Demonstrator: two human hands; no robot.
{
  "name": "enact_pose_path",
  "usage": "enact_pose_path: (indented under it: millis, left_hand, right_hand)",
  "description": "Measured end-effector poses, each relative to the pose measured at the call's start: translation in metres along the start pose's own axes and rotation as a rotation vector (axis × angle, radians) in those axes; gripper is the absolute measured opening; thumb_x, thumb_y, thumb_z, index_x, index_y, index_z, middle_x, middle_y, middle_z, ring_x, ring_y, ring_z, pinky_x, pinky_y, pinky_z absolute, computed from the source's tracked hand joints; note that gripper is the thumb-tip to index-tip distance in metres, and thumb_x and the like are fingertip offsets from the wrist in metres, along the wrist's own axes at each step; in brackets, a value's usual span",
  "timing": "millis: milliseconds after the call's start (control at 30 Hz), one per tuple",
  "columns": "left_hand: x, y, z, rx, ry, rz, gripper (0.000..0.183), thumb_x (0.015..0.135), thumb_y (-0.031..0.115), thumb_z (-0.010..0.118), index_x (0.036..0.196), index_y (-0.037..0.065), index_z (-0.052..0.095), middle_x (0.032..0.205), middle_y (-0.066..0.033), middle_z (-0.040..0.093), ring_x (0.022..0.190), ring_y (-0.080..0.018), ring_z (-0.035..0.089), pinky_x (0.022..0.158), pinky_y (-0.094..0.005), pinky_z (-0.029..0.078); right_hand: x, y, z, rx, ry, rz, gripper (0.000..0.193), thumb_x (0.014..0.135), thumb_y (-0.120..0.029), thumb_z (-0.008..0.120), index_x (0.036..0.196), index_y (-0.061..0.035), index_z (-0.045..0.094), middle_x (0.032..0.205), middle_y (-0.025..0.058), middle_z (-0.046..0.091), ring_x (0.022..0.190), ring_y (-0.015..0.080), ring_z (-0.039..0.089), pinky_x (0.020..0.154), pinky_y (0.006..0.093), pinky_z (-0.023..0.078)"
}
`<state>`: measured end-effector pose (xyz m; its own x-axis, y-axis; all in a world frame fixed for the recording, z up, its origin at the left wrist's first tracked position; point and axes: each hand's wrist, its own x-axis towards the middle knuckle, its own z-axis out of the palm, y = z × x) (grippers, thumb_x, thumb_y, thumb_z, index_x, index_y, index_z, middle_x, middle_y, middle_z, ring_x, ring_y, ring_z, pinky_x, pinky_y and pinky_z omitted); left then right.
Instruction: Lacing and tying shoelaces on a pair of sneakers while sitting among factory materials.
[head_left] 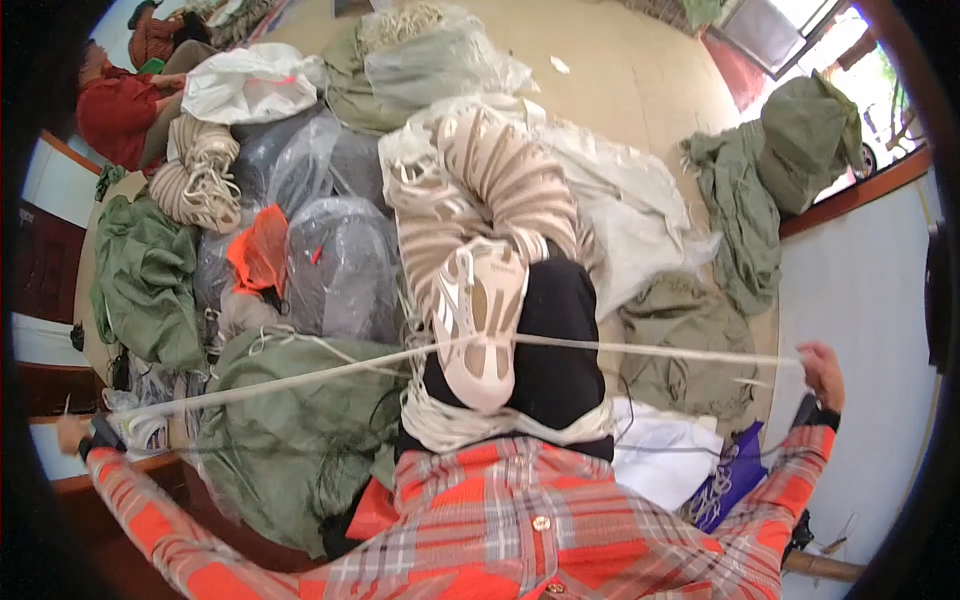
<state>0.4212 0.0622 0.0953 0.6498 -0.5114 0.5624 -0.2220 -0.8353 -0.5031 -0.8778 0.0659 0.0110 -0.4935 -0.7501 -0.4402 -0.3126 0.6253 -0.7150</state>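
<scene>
A beige-and-white shoe upper [482, 320] rests on my lap, toe toward me. A long pale shoelace [280, 382] stretches nearly taut across it, from far left to far right. It meets the upper near the lower eyelets; whether it runs through holes there is too fine to tell. My left hand [72, 432] is closed on one end, with a short tip sticking up. My right hand [822, 375] is closed on the other end. A bundle of loose pale laces [450, 428] lies across my lap. Behind the upper, long curved stacks of nested matching uppers [510, 180] lean away from me.
Green sacks [300, 430] and clear plastic bags of dark goods [345, 265] crowd the left. An orange mesh bag [260, 250] lies among them. More sacks [690, 345] and white sheets [665, 455] are at right, beside a pale wall [850, 300]. Another person [125, 115] sits far left.
</scene>
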Motion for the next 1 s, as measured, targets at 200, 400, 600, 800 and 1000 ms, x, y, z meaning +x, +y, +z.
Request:
enact_pose_path:
  millis: [200, 400, 600, 800, 1000]
  left_hand:
    - [-0.145, 0.055, 0.042, -1.112, -0.896, -0.560, 0.024, 0.079, 0.027, 0.050, 0.081, 0.004, 0.057, 0.072, -0.0061, 0.054, 0.060, -0.0237, 0.052, 0.051, -0.0383, 0.044]
    - [-0.350, 0.297, -0.036, -1.906, -1.370, -0.123, 0.020, 0.078, 0.022, 0.046, 0.078, 0.003, 0.050, 0.053, 0.0001, 0.038, 0.044, -0.0152, 0.035, 0.042, -0.0292, 0.033]
    - [-0.419, 0.339, -0.417, -2.073, -2.407, 0.591, 0.016, 0.090, 0.019, 0.050, 0.082, 0.006, 0.053, 0.063, 0.0034, 0.044, 0.057, -0.0078, 0.043, 0.053, -0.0231, 0.037]
    - [-0.509, 0.355, -0.505, -2.149, -1.490, 1.348, 0.024, 0.092, 0.021, 0.049, 0.098, 0.000, 0.058, 0.085, -0.0033, 0.061, 0.074, -0.0112, 0.054, 0.068, -0.0229, 0.044]
    - [-0.511, 0.350, -0.484, -1.916, -1.092, 1.320, 0.024, 0.090, 0.027, 0.048, 0.099, 0.008, 0.059, 0.077, -0.0116, 0.063, 0.069, -0.0236, 0.061, 0.062, -0.0322, 0.045]
  right_hand:
    - [0.044, 0.048, 0.015, -0.476, 0.030, 0.224, 0.027, 0.073, -0.030, 0.066, 0.063, -0.0061, 0.060, 0.052, 0.0005, 0.051, 0.047, 0.0121, 0.049, 0.043, 0.0279, 0.040]
    - [0.026, -0.030, 0.204, -0.151, -0.671, -0.233, 0.026, 0.081, -0.013, 0.059, 0.104, -0.0021, 0.060, 0.074, 0.0010, 0.061, 0.060, 0.0094, 0.051, 0.054, 0.0223, 0.041]
    - [-0.051, -0.131, 0.276, -0.299, -0.888, -0.572, 0.020, 0.086, -0.016, 0.053, 0.100, -0.0017, 0.056, 0.075, 0.0058, 0.062, 0.067, 0.0132, 0.061, 0.062, 0.0263, 0.048]
    - [-0.102, -0.172, 0.318, -0.154, -0.819, -0.727, 0.020, 0.087, -0.017, 0.056, 0.102, -0.0044, 0.054, 0.073, 0.0038, 0.062, 0.056, 0.0087, 0.056, 0.050, 0.0216, 0.045]
    - [-0.106, -0.176, 0.268, 0.486, -0.826, -0.189, 0.005, 0.079, -0.003, 0.060, 0.078, 0.0021, 0.060, 0.063, 0.0087, 0.060, 0.044, 0.0066, 0.044, 0.038, 0.0190, 0.032]
